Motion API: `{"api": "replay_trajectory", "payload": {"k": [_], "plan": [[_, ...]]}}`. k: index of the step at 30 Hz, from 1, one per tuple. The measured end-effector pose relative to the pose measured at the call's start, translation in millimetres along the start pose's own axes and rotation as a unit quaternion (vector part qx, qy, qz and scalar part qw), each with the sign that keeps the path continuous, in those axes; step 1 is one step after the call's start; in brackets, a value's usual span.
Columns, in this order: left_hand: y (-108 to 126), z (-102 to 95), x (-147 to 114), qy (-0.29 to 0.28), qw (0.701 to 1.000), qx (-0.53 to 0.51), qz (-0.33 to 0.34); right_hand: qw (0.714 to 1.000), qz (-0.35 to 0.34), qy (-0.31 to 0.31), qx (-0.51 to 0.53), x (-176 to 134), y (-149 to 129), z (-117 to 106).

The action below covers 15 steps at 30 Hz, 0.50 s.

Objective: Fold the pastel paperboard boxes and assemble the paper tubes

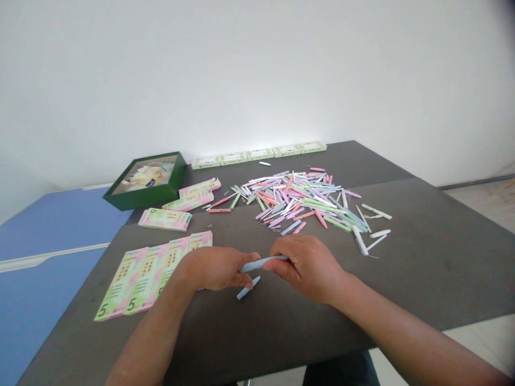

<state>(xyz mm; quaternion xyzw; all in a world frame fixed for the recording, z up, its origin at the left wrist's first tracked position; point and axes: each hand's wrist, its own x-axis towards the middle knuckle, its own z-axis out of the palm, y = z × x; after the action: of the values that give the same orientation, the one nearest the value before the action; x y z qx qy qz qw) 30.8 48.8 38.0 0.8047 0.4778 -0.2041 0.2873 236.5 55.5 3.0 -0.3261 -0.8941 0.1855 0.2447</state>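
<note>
Between my two hands is a pale blue pen (263, 262), held nearly level just above the table. My left hand (223, 266) pinches its left end between thumb and fingers. The thumb and curled fingers of my right hand (308, 268) grip the other end, hiding its tip. Below my left fingertips, a short pale blue pen part (248, 288) lies on the dark table. Beyond the hands spreads a heap of pen parts (298, 198) in pink, purple, green, blue and white. Several printed pink-and-green card packets (132, 279) lie overlapping beside my left forearm.
A green box (161, 195) with plastic packets inside stands at the back left. Several flat light-green boxes (259, 154) line the table's wall edge. More card packets (164, 219) lie before the green box. White pen parts (359, 240) are scattered right of the heap.
</note>
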Motion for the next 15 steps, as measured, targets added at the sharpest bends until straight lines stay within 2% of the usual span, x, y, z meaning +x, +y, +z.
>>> {"api": "replay_trajectory", "payload": {"k": [4, 8, 11, 15], "plan": [[-0.7, 0.2, -0.3, -0.009, 1.000, -0.022, 0.019, 0.997, -0.030, -0.030, 0.058, -3.6, -3.1, -2.3], [-2.8, 2.2, 0.7, -0.005, 1.000, -0.001, 0.004, 0.994, -0.049, -0.038, 0.087, -6.3, -4.6, -6.2], [-3.1, 2.4, 1.4, -0.003, 1.000, 0.002, -0.003, 0.994, -0.067, -0.036, 0.080, -3.9, -3.1, -8.3], [-1.0, 0.2, 0.9, 0.002, 1.000, -0.006, -0.002, 0.998, -0.040, -0.036, 0.039, 1.6, 0.0, -6.8]]}}
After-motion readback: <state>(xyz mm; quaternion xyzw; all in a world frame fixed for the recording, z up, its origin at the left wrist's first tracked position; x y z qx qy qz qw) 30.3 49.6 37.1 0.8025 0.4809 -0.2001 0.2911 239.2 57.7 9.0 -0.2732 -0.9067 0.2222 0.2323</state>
